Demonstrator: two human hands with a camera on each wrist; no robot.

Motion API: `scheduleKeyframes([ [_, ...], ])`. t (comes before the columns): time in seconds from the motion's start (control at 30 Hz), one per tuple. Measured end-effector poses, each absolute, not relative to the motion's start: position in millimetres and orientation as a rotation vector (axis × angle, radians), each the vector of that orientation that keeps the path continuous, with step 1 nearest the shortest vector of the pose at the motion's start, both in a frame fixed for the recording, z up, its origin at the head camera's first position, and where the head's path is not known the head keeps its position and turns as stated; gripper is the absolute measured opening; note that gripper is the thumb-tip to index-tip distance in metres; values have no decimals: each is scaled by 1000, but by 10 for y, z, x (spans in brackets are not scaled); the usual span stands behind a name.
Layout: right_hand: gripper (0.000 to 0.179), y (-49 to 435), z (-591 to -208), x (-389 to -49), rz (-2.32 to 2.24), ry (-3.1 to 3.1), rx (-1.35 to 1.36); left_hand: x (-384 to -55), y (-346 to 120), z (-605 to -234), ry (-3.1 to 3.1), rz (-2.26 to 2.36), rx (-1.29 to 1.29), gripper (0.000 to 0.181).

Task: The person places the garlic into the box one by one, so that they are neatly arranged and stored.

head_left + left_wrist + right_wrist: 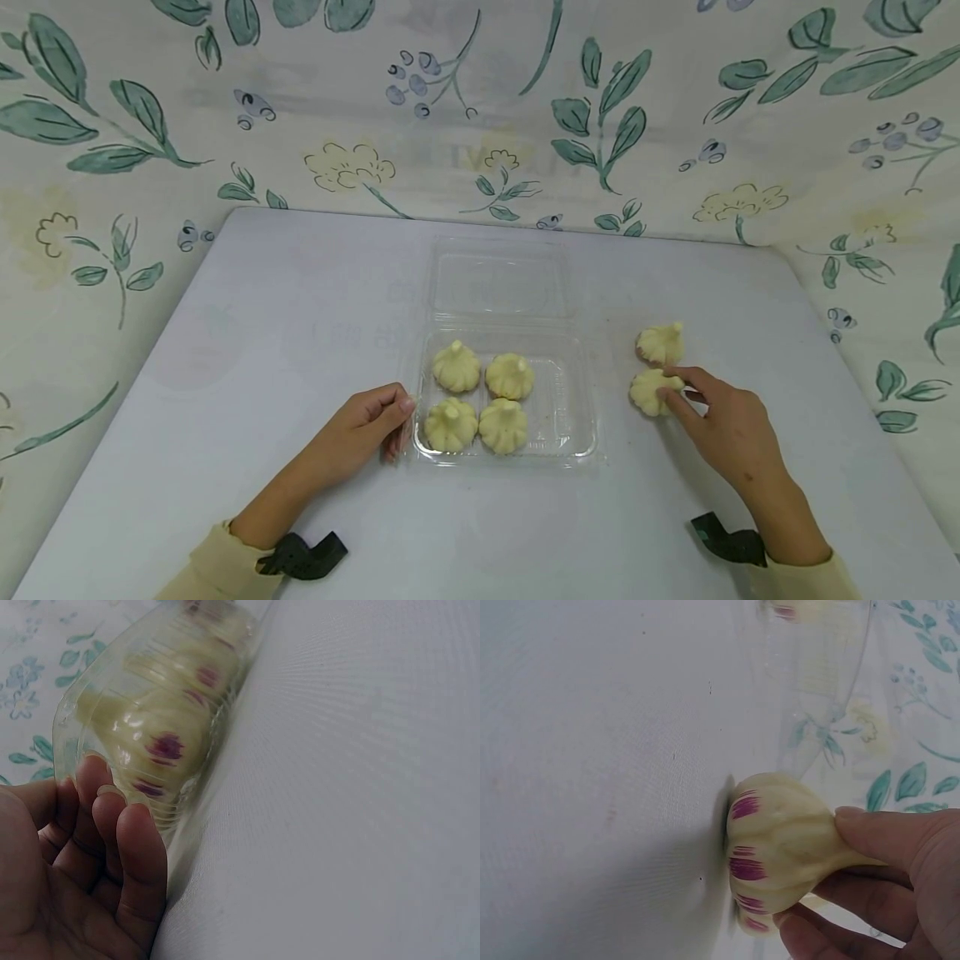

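Observation:
Between thumb and fingers, my right hand [731,425] pinches a pale yellow garlic bulb [647,392] by its stem. Purple streaks mark the side of this bulb [772,840] in the right wrist view, and it sits low at the table. Just beyond it lies a second garlic bulb [660,343]. My left hand [367,425] grips the left rim of a clear plastic clamshell box [558,417], thumb on top and fingers curled at the side. Several garlic bulbs [457,367] stand in the box's left and middle part, stems up.
The box's hinged lid [498,279] lies opened back, away from me. Everything rests on a white table [300,317]. Behind and beside the table hangs a leaf-and-flower patterned cloth [480,108]. Each wrist wears a black strap mount [303,557].

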State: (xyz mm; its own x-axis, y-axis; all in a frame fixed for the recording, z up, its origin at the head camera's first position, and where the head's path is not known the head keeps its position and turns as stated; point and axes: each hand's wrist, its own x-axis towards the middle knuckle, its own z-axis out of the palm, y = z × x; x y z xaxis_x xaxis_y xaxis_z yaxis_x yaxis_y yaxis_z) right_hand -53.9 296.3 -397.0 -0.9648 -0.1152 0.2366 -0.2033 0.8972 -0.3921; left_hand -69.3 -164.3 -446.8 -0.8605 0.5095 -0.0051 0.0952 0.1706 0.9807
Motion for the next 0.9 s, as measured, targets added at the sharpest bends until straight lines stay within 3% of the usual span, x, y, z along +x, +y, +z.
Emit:
scheduleKeyframes([
  [0.9, 35, 2900, -3843, -519, 658, -2791, 293, -684, -1644, -4451, 2127, 1729, 552, 32],
])
